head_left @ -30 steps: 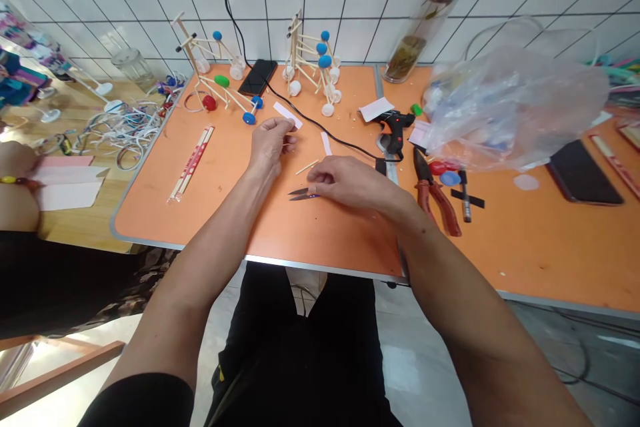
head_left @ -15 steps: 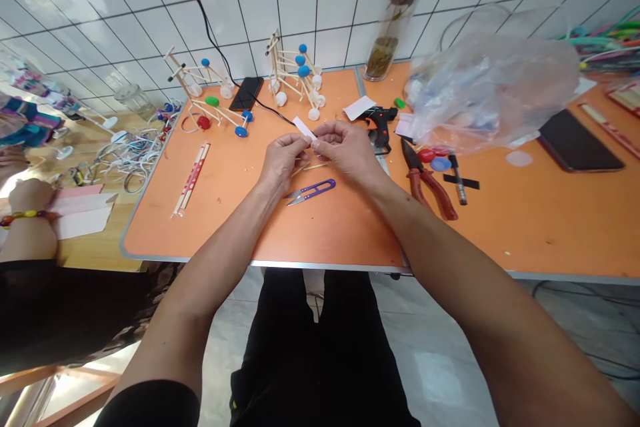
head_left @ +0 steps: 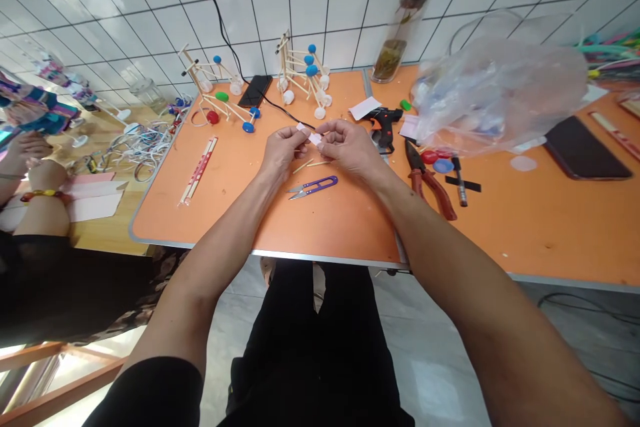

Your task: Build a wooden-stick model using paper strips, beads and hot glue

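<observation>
Near the middle of the orange worktop (head_left: 230, 207), a white paper strip (head_left: 314, 138) is pinched between the left hand (head_left: 283, 152) and the right hand (head_left: 350, 148), each grip nearly closed on it, seemingly to keep it steady. Purple-handled thread snips (head_left: 313, 187) and 2 thin wooden sticks (head_left: 313, 165) are left just below, within easy reach. No writing can be read.

Visible are two stick models (head_left: 305, 73), one paper strip (head_left: 314, 138), and one pair of snips (head_left: 313, 187).
</observation>
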